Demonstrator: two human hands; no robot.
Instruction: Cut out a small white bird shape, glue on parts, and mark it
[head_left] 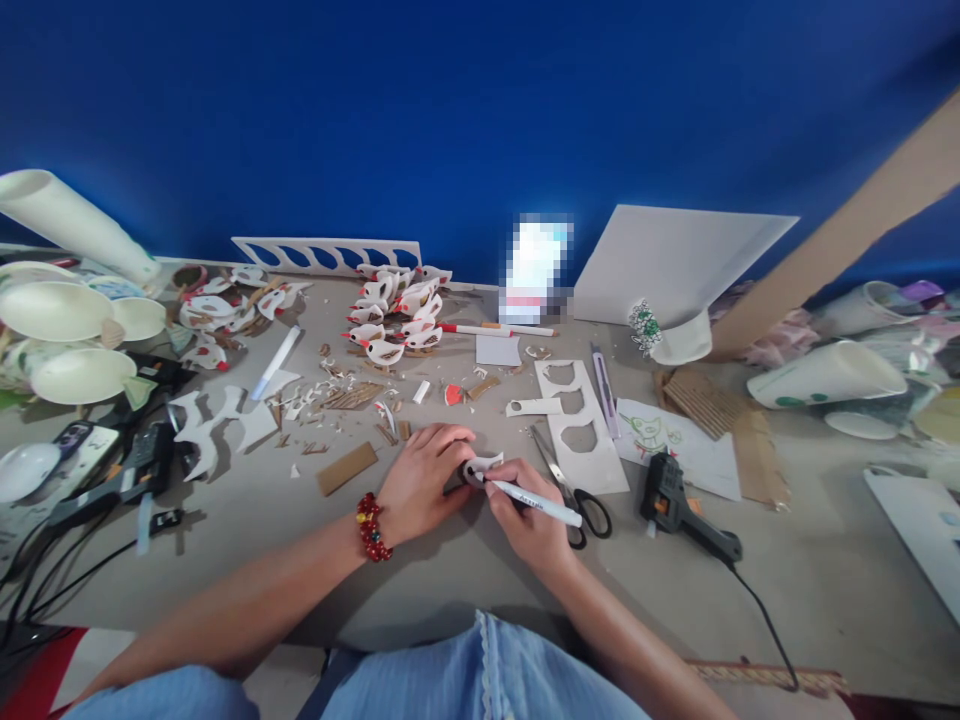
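At the table's near middle, my left hand (431, 475), with a red bead bracelet on its wrist, holds a small white cut-out bird (487, 464) down by its left side. My right hand (529, 515) is closed around a white marker (544, 503), whose tip end is at the bird. A dark spot shows on the bird's left part; its lower part is hidden by my fingers. Beyond my hands stands a group of white birds (385, 350) with red beaks. Open scissors (566, 478) lie just right of my right hand.
A glue gun (682, 510) with a cable lies at the right, by a drawing (697, 450). Cut foam sheet (581, 425), a utility knife (604, 388) and cardboard scraps (346, 468) surround the hands. White cups (90, 375) crowd the left; a blurred bright screen (534, 268) stands behind.
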